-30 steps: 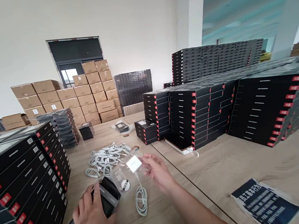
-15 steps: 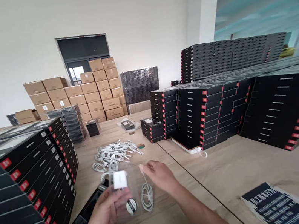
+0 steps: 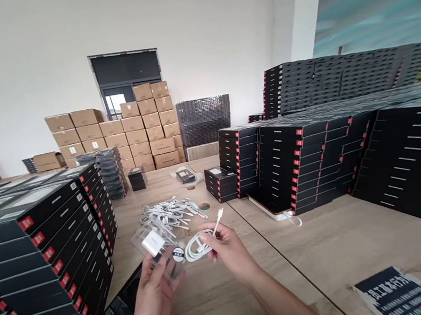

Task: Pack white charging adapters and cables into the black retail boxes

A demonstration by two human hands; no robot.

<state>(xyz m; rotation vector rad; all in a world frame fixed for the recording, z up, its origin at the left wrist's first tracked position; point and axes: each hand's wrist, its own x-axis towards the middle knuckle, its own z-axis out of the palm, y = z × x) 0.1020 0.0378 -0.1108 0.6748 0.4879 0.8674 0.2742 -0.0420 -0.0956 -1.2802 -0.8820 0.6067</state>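
My left hand (image 3: 153, 296) is closed on a clear plastic bag (image 3: 160, 244) that carries a white label and a round black-and-white sticker. My right hand (image 3: 226, 249) pinches a coiled white cable (image 3: 196, 246), lifted off the wooden table (image 3: 330, 245), its plug end pointing up to the right. The coil sits just right of the bag's mouth. A flat black box (image 3: 123, 312) lies on the table under my left wrist. A loose heap of white cables (image 3: 171, 212) lies further back.
Tall stacks of black boxes with red tabs stand at the left (image 3: 36, 251) and right (image 3: 339, 152). Brown cartons (image 3: 121, 134) are piled by the far wall. A dark printed sheet (image 3: 403, 294) lies at the lower right.
My right hand has picked the coiled cable up off the table and brought it to the bag. My left hand holds the bag higher. The view has shifted left.
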